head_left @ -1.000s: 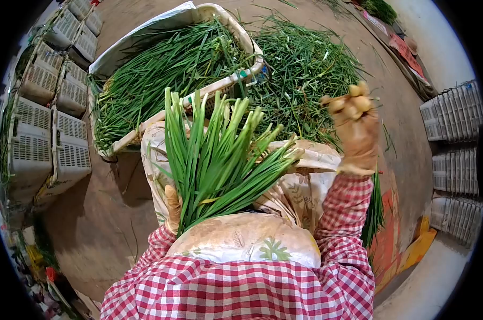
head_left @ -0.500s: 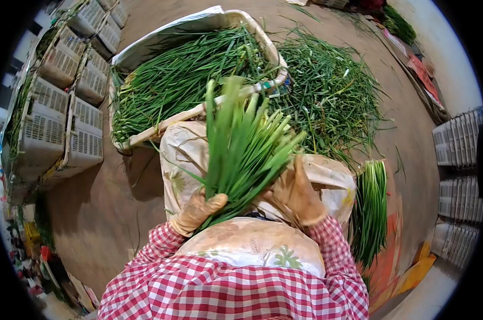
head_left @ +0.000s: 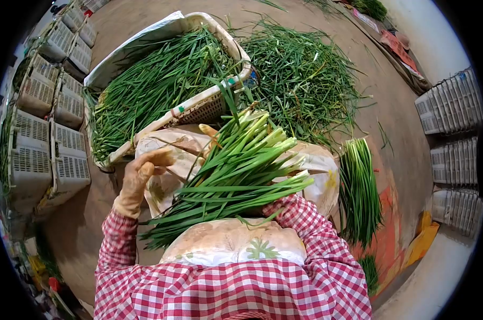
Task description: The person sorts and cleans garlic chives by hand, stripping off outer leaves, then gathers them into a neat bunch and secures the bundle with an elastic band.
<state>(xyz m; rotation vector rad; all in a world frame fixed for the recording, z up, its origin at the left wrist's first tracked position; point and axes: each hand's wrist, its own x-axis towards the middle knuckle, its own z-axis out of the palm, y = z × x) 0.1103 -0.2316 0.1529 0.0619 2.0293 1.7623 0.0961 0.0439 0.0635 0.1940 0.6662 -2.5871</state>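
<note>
A loose bunch of garlic chives (head_left: 236, 170) lies across my lap, pale stem ends to the upper right and green leaf tips to the lower left. My right hand (head_left: 208, 129) holds it from beneath; only gloved fingertips show past its far side, the rest being hidden under the leaves. Gloved too, my left hand (head_left: 140, 178) is left of the bunch, apart from it, thumb and fingers spaced with nothing between them. A stained white apron (head_left: 236, 240) covers my lap. To the right a neat bundle of chives (head_left: 361, 192) rests upright beside my knee.
Ahead stands a lined crate (head_left: 196, 109) full of chives. Right of it is a heap of loose leaves (head_left: 300, 85) on the floor. Stacked white crates (head_left: 70, 154) line the left side, and more nested crates (head_left: 454, 160) stand along the right wall.
My left hand has let go of the leaves and moved left. The bunch has tipped over to the right and lies flatter, and my right hand has gone beneath it. The view has shifted slightly.
</note>
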